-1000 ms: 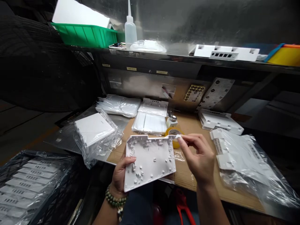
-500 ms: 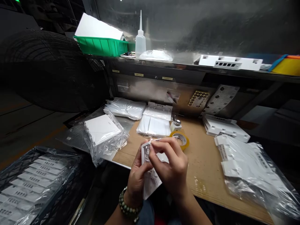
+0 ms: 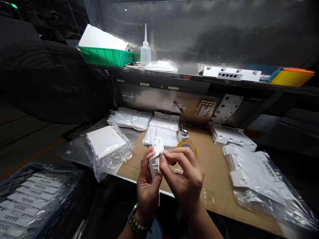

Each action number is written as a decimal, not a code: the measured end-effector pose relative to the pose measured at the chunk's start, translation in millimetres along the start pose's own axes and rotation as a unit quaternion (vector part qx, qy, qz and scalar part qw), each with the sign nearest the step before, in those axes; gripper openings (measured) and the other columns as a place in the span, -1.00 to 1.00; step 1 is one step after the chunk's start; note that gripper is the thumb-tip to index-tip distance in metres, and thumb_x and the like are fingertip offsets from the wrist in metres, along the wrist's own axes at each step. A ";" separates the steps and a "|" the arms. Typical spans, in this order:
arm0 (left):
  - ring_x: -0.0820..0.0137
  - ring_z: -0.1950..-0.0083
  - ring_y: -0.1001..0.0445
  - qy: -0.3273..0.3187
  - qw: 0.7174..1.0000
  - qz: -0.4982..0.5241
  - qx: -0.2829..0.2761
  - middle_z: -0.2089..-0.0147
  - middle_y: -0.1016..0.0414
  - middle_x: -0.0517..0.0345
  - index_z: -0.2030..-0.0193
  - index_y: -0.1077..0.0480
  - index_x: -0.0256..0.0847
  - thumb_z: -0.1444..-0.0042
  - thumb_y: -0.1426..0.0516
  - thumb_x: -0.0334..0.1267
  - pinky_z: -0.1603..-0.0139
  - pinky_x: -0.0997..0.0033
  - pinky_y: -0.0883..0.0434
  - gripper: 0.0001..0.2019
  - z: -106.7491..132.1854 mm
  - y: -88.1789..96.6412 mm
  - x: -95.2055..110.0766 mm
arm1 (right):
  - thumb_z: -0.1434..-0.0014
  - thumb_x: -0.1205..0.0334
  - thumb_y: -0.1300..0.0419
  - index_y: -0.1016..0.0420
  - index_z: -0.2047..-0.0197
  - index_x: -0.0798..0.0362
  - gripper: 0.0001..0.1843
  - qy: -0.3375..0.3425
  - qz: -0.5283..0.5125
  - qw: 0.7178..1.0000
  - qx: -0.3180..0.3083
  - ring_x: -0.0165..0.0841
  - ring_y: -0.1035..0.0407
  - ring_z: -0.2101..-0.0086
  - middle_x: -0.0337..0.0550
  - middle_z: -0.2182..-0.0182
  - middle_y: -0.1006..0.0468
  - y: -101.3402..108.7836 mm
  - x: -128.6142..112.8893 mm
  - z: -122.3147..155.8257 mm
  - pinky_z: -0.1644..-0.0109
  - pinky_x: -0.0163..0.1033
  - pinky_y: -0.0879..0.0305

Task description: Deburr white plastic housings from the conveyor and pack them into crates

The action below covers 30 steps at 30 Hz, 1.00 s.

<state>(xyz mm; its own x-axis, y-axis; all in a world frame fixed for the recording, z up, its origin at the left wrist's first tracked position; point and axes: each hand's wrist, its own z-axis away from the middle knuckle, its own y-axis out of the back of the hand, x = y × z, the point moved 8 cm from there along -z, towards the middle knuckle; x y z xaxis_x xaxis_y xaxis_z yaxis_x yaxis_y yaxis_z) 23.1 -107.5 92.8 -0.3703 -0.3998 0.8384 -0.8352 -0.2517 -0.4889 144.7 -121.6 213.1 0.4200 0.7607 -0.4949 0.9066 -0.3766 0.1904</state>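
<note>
A white plastic housing (image 3: 156, 153), with a row of small slots along one side, is held upright and nearly edge-on in front of me. My left hand (image 3: 146, 191) is closed around its lower part, thumb on the near side. At the housing's right edge, my right hand (image 3: 185, 176) makes a pinch with thumb and forefinger; a small white bit shows at the fingertips, too small to name. Just behind the hands are a roll of yellow tape (image 3: 193, 147) and a small white bottle with a metal top (image 3: 183, 135).
Bagged white housings lie left (image 3: 106, 141) and right (image 3: 251, 166) on the cardboard-covered bench (image 3: 214, 179). Flat plastic bags (image 3: 131, 119) sit at the back. A crate of housings (image 3: 47, 186) stands lower left, beside a large fan (image 3: 57, 83). The shelf holds a green bin (image 3: 106, 57) and a dropper bottle (image 3: 145, 53).
The housing has been turned in my left hand from showing its inner face to nearly edge-on, its slotted side now visible. My right fingertips stay at its edge. The view has shifted slightly.
</note>
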 end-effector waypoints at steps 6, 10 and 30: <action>0.13 -0.50 -0.24 -0.005 1.000 -0.005 -0.002 -0.45 -0.34 0.21 -0.19 -0.51 0.16 -0.20 -0.33 -0.26 -0.44 0.27 -0.31 -0.58 -0.8 3.8 -7.9 | -0.27 0.41 -0.30 -0.57 0.20 0.04 -0.92 0.014 0.037 0.999 0.005 -0.42 -0.46 0.36 -0.19 0.30 -0.54 4.6 17.5 -3.5 0.27 -0.30 -0.46; 0.13 -0.53 -0.17 0.073 0.994 0.065 0.046 -0.45 -0.36 0.30 -0.26 -0.46 0.19 -0.12 -0.34 -0.34 -0.50 0.23 -0.22 -0.43 -11.2 18.2 -9.1 | -0.30 0.16 -0.24 -0.60 0.25 0.07 -0.82 -0.148 0.208 0.966 0.027 -0.38 -0.44 0.36 -0.13 0.27 -0.56 26.5 128.1 5.8 0.23 -0.26 -0.42; -0.07 -0.40 -0.38 0.329 0.857 0.386 -0.087 -0.27 -0.53 -0.24 -0.43 -0.28 -0.35 -0.43 0.26 0.06 -0.49 -0.17 -0.14 -0.31 -45.9 39.0 -13.1 | -0.18 -0.39 -0.16 -0.68 0.36 0.02 -0.38 -0.417 0.119 0.840 -0.327 -0.15 -0.53 0.32 -0.05 0.37 -0.68 76.4 188.5 151.3 0.21 -0.18 -0.41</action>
<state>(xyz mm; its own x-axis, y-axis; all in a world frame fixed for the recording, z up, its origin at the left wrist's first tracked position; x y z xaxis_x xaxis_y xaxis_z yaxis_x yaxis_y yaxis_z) -23.2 -71.6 73.8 -0.9419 0.2092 0.2629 -0.2641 0.0225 -0.9642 286.9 -86.9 6.1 0.6645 -0.0330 -0.7466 0.7448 0.1119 0.6579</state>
